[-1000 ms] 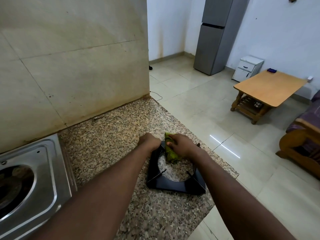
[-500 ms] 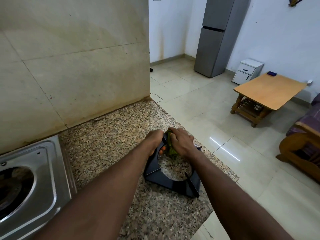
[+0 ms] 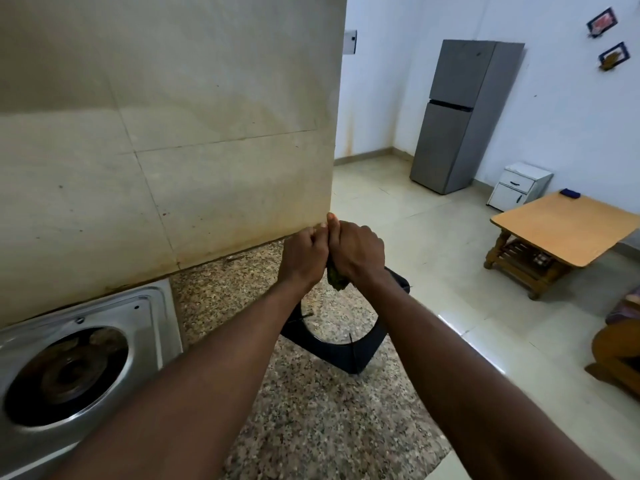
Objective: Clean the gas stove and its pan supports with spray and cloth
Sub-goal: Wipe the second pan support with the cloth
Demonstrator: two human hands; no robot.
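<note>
A black square pan support stands tilted up on its near edge on the granite counter. My left hand grips its raised far edge with curled fingers. Right beside it, my right hand holds a crumpled green cloth against the same edge; only a small part of the cloth shows below the fist. The steel gas stove sits at the left with its burner bare, no support on it. No spray bottle is in view.
A beige tiled wall rises right behind the counter. The counter's edge drops to the floor just right of the pan support. Across the room stand a grey fridge, a small white cabinet and a wooden table.
The pan support went from lying flat to standing steeply on its near edge. Both hands rose with its far edge and closed together, and the cloth became mostly hidden in my right fist.
</note>
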